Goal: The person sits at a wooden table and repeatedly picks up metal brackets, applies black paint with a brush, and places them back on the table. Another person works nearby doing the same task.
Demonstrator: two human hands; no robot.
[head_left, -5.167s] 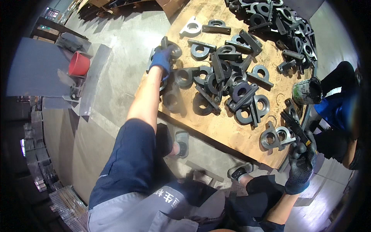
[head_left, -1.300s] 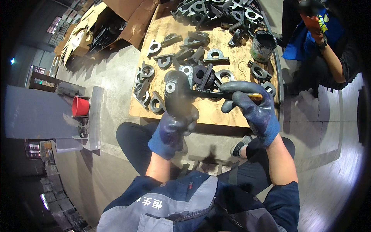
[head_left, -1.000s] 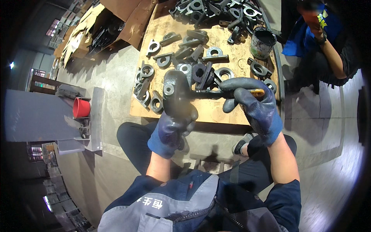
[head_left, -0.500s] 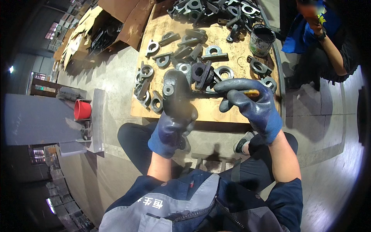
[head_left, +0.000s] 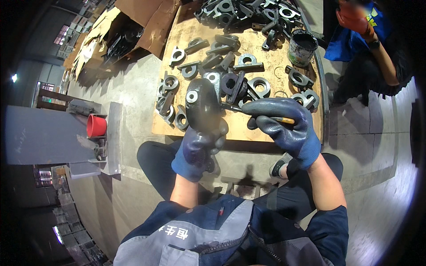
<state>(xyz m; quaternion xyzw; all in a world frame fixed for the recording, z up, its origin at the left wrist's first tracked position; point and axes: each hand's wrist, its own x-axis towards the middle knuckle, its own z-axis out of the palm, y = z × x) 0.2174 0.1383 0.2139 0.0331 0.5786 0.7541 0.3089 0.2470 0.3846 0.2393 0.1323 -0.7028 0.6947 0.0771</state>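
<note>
My left hand [head_left: 198, 150], in a blue glove, grips a dark metal bearing housing [head_left: 202, 104] and holds it upright in front of me, its flat foot with a bolt hole facing up. My right hand [head_left: 284, 127], also gloved, is closed on a thin paintbrush [head_left: 284, 119] whose dark tip [head_left: 230, 107] touches the housing's right side. Both hands hover above the near edge of a wooden board [head_left: 248, 126].
Several grey bearing housings [head_left: 242, 82] lie spread over the board, with a heap at its far end [head_left: 242, 9]. An open paint can [head_left: 302, 47] stands at the right. Another person [head_left: 368, 48] crouches at the upper right. A red cup [head_left: 96, 126] sits on a metal bench at the left.
About five seconds ago my left hand reached out to the castings on the board; now it holds one up close. Over the last second the brush tip has stayed against the housing.
</note>
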